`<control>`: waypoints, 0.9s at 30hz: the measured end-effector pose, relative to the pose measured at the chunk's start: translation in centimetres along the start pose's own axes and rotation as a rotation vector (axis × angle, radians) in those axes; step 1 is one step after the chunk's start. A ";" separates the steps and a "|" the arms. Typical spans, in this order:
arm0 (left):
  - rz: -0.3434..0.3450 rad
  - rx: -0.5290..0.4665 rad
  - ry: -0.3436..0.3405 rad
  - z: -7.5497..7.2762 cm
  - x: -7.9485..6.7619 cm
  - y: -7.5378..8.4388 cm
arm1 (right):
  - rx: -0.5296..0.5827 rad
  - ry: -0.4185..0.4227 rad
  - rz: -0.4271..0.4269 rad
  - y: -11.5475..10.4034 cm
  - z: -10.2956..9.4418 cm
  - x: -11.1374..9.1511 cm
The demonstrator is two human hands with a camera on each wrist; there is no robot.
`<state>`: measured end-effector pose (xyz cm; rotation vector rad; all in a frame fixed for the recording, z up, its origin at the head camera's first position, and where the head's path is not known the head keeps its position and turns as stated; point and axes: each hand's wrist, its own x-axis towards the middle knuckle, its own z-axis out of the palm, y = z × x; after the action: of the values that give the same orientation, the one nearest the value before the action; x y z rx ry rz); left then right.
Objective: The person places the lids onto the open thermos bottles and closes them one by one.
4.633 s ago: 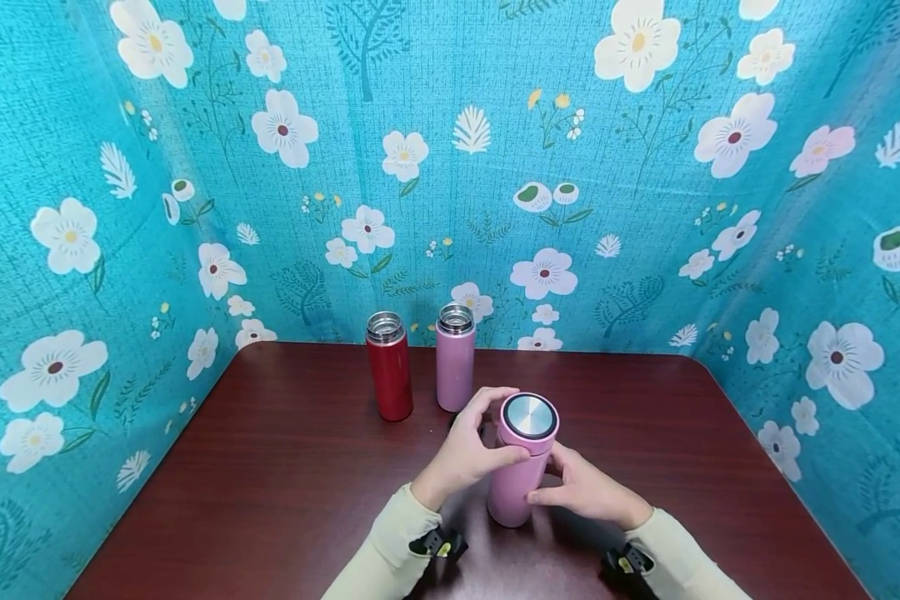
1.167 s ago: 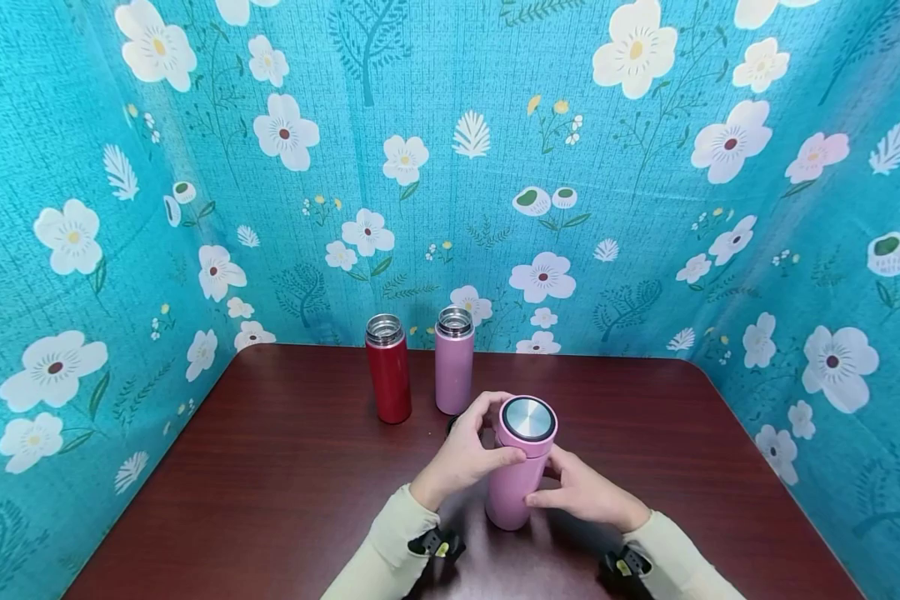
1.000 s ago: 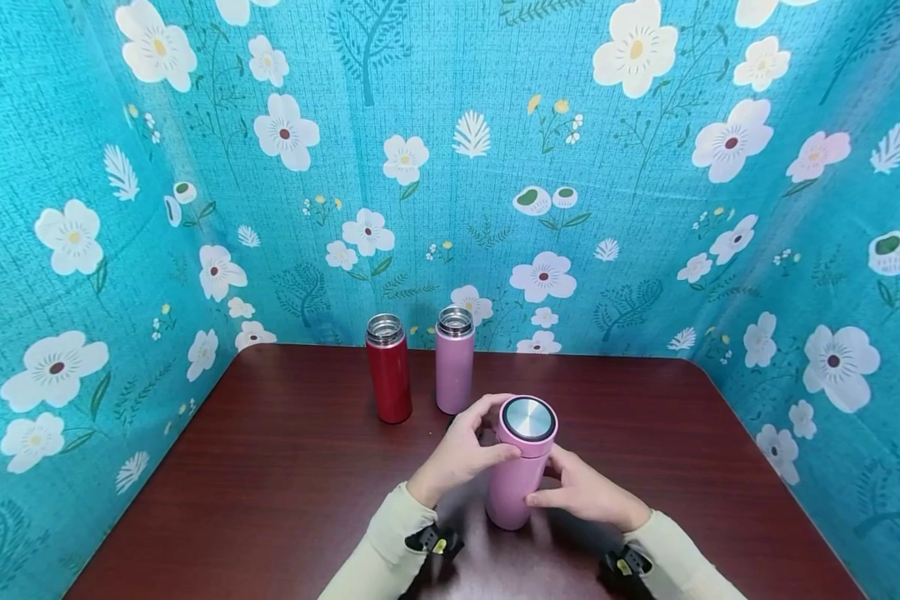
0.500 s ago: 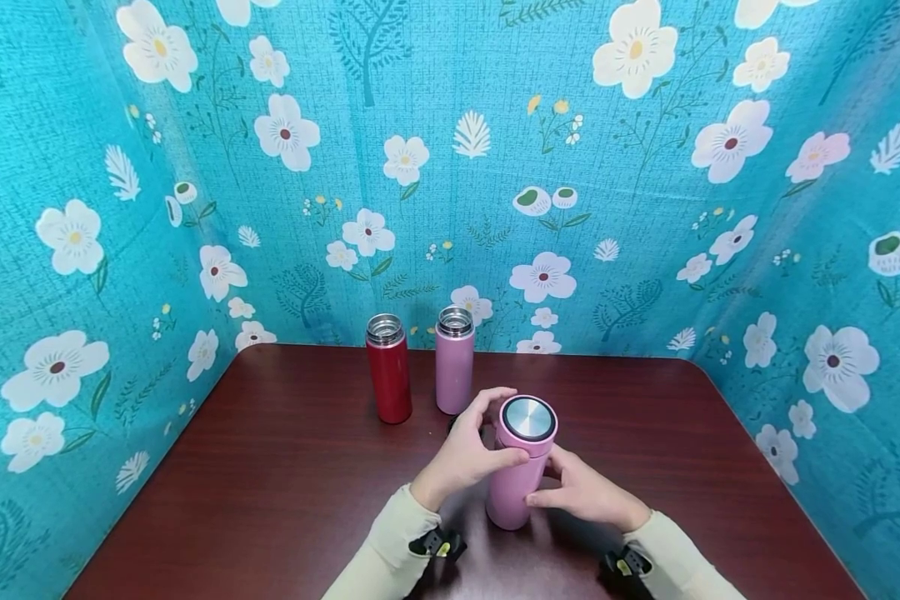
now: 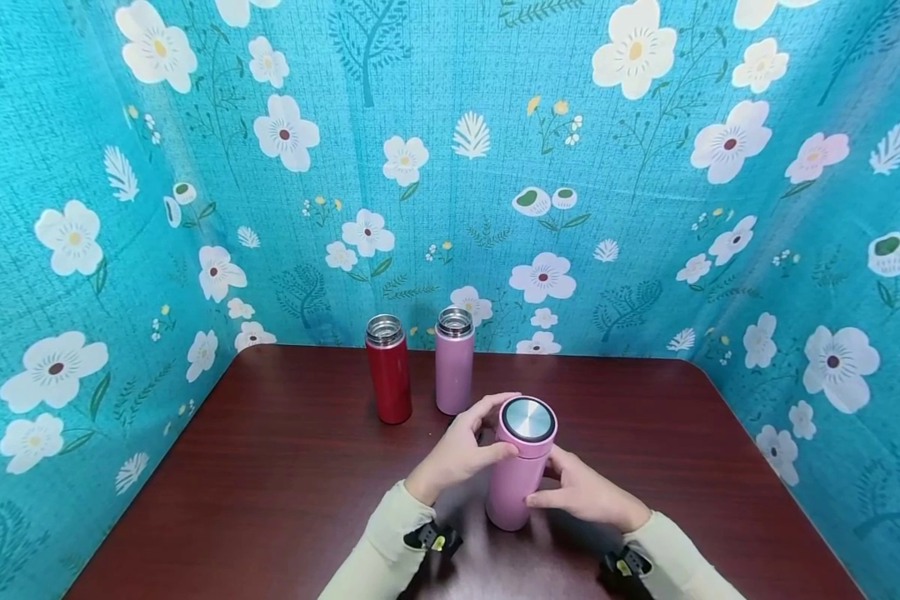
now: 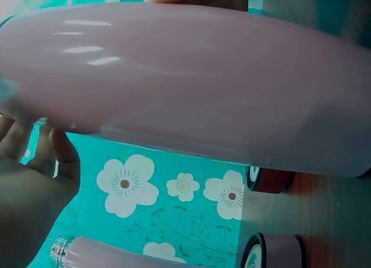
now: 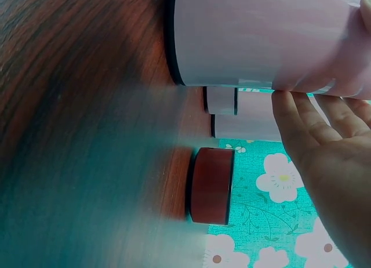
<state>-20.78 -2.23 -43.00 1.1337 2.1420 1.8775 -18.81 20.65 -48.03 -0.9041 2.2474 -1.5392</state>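
Note:
A pink thermos stands upright on the table near the front, its pink lid topped with a silver disc ringed in black. My left hand holds the lid from the left, thumb at the front near the seam and fingers round the far side. Lower down, my right hand grips the body from the right, thumb in front. The thermos fills much of the left wrist view, with left-hand fingers at its lid end. In the right wrist view, right-hand fingers lie against the body.
Behind stand a red thermos and a second pink thermos, both lidless with bare steel necks. A loose red lid and a pink lid sit on the dark wooden table. Flowered blue cloth surrounds the table.
Over the last half second my left thumb and wrist have shifted slightly left along the lid, after similar small back-and-forth shifts. The right hand and the thermos stay put.

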 end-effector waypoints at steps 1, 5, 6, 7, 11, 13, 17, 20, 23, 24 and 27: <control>0.006 0.000 -0.015 0.0 0.0 0.1 | -0.004 0.002 -0.002 0.0 0.0 0.0; 0.040 0.036 -0.019 0.3 0.1 0.6 | -0.018 0.016 -0.010 0.1 -0.1 0.0; 0.040 0.049 -0.010 0.3 0.1 0.8 | -0.023 0.018 -0.016 0.2 -0.1 0.0; 0.038 0.061 0.004 0.5 0.1 0.9 | -0.026 0.019 -0.021 0.2 -0.1 0.0; 0.006 0.055 0.050 0.7 0.1 1.0 | -0.020 0.015 -0.022 0.3 0.0 -0.1; -0.008 0.030 0.059 0.7 0.0 1.0 | -0.015 0.011 -0.022 0.3 0.1 -0.1; -0.035 -0.003 0.054 0.5 0.0 0.8 | -0.012 0.004 -0.032 0.3 0.1 -0.1; -0.034 0.005 0.030 0.1 0.1 0.5 | -0.009 -0.001 -0.019 0.2 0.0 -0.1; -0.032 0.013 -0.009 -0.3 0.1 0.9 | -0.005 -0.001 -0.002 0.2 0.0 0.0; -0.018 0.016 -0.019 -0.3 0.1 0.8 | -0.007 -0.001 -0.005 0.1 0.0 0.0; 0.014 0.012 -0.036 -0.3 0.1 0.8 | -0.009 0.000 -0.021 0.1 0.0 0.0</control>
<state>-20.62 -2.43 -42.22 1.1782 2.1348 1.8386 -18.81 20.67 -48.17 -0.9330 2.2543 -1.5393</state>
